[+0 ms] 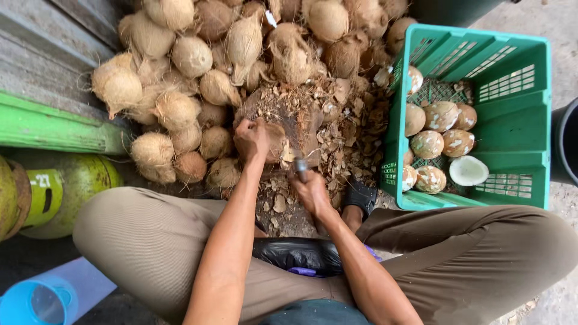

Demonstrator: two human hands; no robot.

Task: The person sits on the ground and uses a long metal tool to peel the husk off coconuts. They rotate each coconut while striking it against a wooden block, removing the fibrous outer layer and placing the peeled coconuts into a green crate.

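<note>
My left hand (251, 139) grips a brown coconut (278, 142) and holds it against a worn wooden chopping block (283, 111). My right hand (310, 190) is closed around the handle of a chopping tool (300, 170), whose blade is blurred just beside the coconut. A big heap of husky, unpeeled coconuts (192, 57) lies beyond the block. Shell chips and husk scraps (352, 129) litter the ground around the block.
A green plastic crate (512, 102) at the right holds several peeled coconuts (439, 114) and one open white half (468, 171). A green gas cylinder (66, 186) and green bar lie at the left. A blue cup (39, 301) sits bottom left. My foot in a black sandal (359, 197) rests by the crate.
</note>
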